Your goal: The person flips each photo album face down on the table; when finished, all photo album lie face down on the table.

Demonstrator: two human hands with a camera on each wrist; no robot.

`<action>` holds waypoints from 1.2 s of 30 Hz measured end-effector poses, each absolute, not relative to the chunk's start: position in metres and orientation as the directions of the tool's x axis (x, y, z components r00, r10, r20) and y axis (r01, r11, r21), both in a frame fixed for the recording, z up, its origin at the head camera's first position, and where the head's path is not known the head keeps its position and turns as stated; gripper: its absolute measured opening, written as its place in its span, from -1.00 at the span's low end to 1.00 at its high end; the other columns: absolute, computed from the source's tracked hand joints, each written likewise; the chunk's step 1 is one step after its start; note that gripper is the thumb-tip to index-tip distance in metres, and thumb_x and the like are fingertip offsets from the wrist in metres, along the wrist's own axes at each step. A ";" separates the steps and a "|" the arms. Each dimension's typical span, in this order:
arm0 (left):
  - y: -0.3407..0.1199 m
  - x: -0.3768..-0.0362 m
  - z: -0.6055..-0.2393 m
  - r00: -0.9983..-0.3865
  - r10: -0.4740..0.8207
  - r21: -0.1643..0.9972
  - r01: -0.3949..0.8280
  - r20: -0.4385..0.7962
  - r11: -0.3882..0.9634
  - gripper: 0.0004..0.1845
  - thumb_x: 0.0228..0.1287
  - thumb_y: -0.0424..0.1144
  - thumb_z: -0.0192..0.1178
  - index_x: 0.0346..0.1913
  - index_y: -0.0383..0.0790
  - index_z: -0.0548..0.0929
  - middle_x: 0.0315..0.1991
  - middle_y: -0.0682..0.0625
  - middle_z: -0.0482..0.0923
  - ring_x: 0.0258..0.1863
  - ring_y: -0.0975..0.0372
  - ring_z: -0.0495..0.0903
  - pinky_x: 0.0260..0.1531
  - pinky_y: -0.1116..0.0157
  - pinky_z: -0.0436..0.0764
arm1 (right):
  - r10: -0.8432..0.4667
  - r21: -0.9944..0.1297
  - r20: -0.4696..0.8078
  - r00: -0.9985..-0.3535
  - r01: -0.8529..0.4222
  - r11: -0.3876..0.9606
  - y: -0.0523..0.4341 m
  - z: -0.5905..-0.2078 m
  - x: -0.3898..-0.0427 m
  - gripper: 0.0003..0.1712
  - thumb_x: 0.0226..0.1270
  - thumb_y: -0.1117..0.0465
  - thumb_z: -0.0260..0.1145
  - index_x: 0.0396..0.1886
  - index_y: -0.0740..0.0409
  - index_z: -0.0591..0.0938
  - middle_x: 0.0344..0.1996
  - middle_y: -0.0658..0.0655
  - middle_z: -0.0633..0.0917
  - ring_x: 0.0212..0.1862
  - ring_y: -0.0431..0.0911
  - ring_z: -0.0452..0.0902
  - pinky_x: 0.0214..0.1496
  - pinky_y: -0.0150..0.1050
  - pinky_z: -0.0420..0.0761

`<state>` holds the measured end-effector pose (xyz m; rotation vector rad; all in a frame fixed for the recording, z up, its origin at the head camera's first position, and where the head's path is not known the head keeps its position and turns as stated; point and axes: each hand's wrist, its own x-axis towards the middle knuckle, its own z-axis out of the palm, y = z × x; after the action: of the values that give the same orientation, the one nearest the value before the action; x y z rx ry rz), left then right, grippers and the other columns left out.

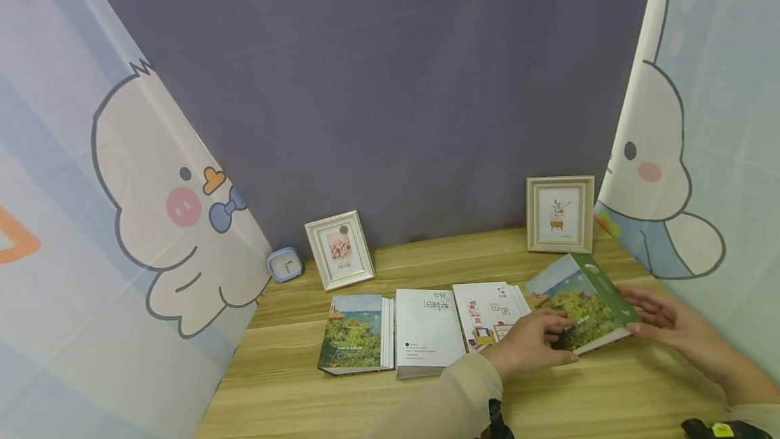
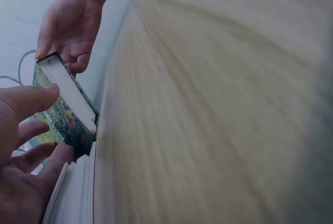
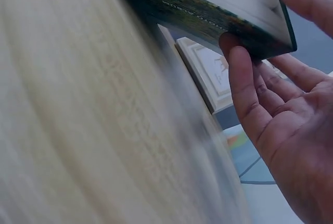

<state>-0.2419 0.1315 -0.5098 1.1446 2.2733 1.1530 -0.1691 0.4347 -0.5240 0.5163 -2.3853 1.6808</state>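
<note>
A photo album (image 1: 585,310) with a landscape cover and green spine tilts up from the table at the right. My right hand (image 1: 676,324) grips it at the spine side; in the right wrist view its fingertips (image 3: 240,60) lie against the album (image 3: 208,13) and the thumb is at the opposite edge. My left hand (image 1: 533,344) reaches over the cover from the left. In the left wrist view the left hand's fingers are spread, their tips (image 2: 62,153) close to the cover. Beneath the left hand lies a white book with furniture drawings (image 1: 487,314), partly hidden.
Left of it on the wooden table (image 1: 292,385) lie a white book with Chinese lettering (image 1: 429,330) and another landscape photo album (image 1: 353,330). Behind stand a tilted picture frame (image 1: 340,251), a second picture frame (image 1: 560,215) and a small blue clock (image 1: 284,264). Curtains enclose the table.
</note>
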 end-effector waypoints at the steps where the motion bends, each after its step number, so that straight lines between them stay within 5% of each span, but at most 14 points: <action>1: 0.132 -0.242 -0.510 -0.617 0.786 0.791 0.502 0.045 0.349 -0.40 0.38 -0.19 0.45 0.44 0.07 0.57 0.46 0.29 0.33 0.17 0.51 0.53 -0.03 0.61 0.57 | -0.172 -0.875 0.332 -0.927 -0.371 0.312 0.435 -0.525 -0.169 -0.24 0.46 0.60 0.20 0.60 0.37 0.23 0.36 -0.36 0.51 0.20 -0.43 0.53 0.04 -0.46 0.64; 6: 0.132 -0.241 -0.512 -0.630 0.777 0.804 0.464 0.004 0.372 -0.40 0.37 -0.21 0.46 0.44 0.08 0.57 0.45 0.32 0.34 0.03 0.53 0.59 -0.11 0.60 0.60 | -0.134 -0.870 0.280 -0.951 -0.311 0.383 0.440 -0.531 -0.169 -0.23 0.44 0.53 0.30 0.58 0.37 0.27 0.29 -0.48 0.47 0.18 -0.56 0.44 0.04 -0.58 0.54; 20: 0.136 -0.237 -0.512 -0.629 0.777 0.728 0.520 -0.028 0.447 -0.46 0.38 -0.16 0.45 0.39 0.09 0.61 0.46 0.38 0.32 -0.05 0.57 0.62 -0.20 0.65 0.57 | -0.058 -0.792 0.216 -0.975 -0.210 0.573 0.447 -0.541 -0.167 -0.34 0.39 0.32 0.47 0.42 0.39 0.49 0.08 -0.58 0.48 -0.03 -0.49 0.50 -0.18 -0.36 0.68; 28: 0.136 -0.236 -0.510 -0.620 0.784 0.672 0.578 -0.007 0.463 -0.49 0.40 -0.12 0.43 0.37 0.11 0.63 0.46 0.37 0.32 -0.04 0.63 0.59 -0.20 0.70 0.52 | -0.081 -0.759 0.309 -0.948 -0.297 0.579 0.446 -0.542 -0.168 -0.49 0.30 0.39 0.50 0.23 0.40 0.64 0.01 -0.45 0.64 -0.12 -0.35 0.64 -0.20 -0.41 0.66; 36: 0.136 -0.237 -0.510 -0.615 0.788 0.648 0.602 0.004 0.467 -0.51 0.41 -0.10 0.42 0.36 0.10 0.64 0.47 0.36 0.32 -0.04 0.65 0.58 -0.20 0.72 0.50 | -0.073 -0.707 0.349 -0.934 -0.313 0.634 0.446 -0.547 -0.170 -0.53 0.21 0.34 0.58 0.12 0.35 0.71 -0.01 -0.42 0.67 -0.08 -0.47 0.60 -0.19 -0.52 0.61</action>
<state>-0.2365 0.1360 -0.5102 1.1840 2.4225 0.8939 -0.1701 0.4458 -0.5467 0.3113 -2.5696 1.1930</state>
